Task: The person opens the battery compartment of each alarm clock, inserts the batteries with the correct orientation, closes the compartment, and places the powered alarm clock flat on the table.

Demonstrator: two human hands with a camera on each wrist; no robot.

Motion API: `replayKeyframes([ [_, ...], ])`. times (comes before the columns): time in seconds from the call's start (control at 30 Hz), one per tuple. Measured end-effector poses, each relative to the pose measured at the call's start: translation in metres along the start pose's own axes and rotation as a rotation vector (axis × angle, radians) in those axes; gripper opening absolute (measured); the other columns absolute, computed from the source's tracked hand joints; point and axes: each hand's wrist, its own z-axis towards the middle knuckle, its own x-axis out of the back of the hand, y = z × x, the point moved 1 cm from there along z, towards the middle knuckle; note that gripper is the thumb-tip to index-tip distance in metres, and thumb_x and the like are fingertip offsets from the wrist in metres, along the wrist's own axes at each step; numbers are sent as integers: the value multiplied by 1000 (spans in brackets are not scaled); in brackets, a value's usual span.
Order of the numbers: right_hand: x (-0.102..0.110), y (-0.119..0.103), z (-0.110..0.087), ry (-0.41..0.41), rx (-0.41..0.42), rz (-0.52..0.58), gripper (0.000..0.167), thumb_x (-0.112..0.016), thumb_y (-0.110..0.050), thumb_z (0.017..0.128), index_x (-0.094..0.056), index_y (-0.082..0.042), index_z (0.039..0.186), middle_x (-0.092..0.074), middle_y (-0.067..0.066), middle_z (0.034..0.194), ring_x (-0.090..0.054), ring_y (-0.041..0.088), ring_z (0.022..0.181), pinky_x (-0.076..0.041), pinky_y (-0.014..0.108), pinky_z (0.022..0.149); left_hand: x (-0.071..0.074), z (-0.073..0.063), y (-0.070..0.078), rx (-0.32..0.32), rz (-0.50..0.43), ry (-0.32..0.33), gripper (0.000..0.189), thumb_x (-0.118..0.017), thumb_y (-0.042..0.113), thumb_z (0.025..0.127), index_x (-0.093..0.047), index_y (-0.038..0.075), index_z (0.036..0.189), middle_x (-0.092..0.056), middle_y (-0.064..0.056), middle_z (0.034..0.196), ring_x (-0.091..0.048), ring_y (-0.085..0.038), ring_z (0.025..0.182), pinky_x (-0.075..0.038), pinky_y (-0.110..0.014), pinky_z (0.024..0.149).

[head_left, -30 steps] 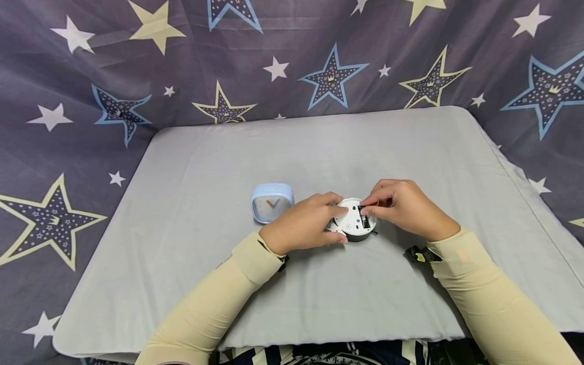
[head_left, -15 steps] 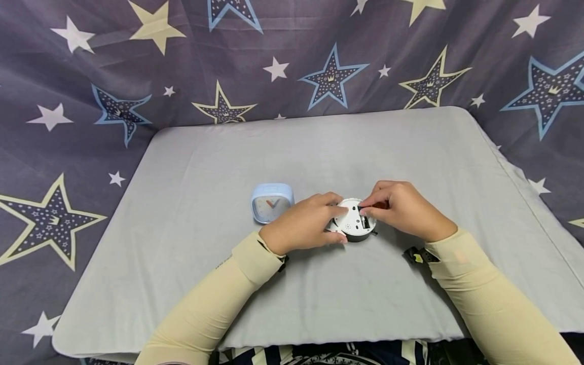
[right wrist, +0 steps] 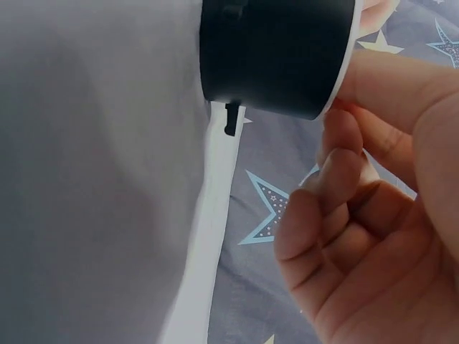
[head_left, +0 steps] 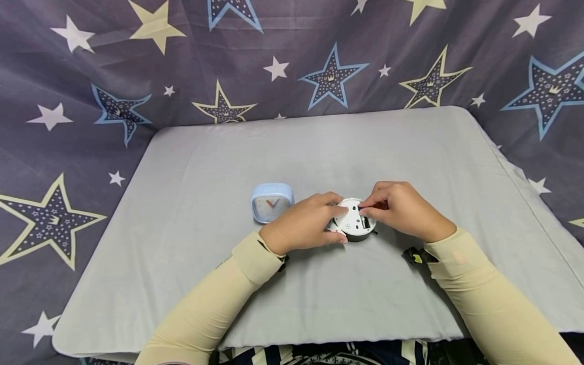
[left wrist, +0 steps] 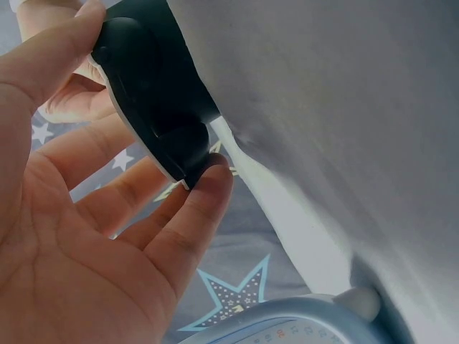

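A round clock body (head_left: 350,219) with a white back and black side lies back-up on the table. Its battery compartment (head_left: 366,223) is uncovered, with a small silvery part showing inside. My left hand (head_left: 305,222) grips the clock's left side, thumb near and fingers beyond; the left wrist view shows its black side (left wrist: 147,79) between them. My right hand (head_left: 403,208) is bent over the compartment, thumb and forefinger pinching at what looks like a battery, mostly hidden by the fingertips. In the right wrist view, a small black lever (right wrist: 232,120) sticks out from the black side.
A light blue square alarm clock (head_left: 272,203) stands just left of my left hand, close to its knuckles. Grey cloth covers the table (head_left: 219,167). A dark curtain with stars (head_left: 292,40) hangs behind and along both sides.
My right hand has shifted slightly left, its fingertips moving a little across the compartment. The left hand, the round clock and the blue clock stay in place.
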Motion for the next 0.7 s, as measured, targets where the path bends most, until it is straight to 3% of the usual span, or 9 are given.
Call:
replayKeyframes([
  [0.7, -1, -1, 0, 4, -14, -11, 10, -86, -16, 86, -83, -20, 94, -66, -13, 80, -52, 6, 64, -42, 21, 56, 1, 0, 2, 11, -5, -3, 58, -78, 48, 90, -68, 17, 137, -58, -6, 143, -60, -20, 124, -50, -33, 103],
])
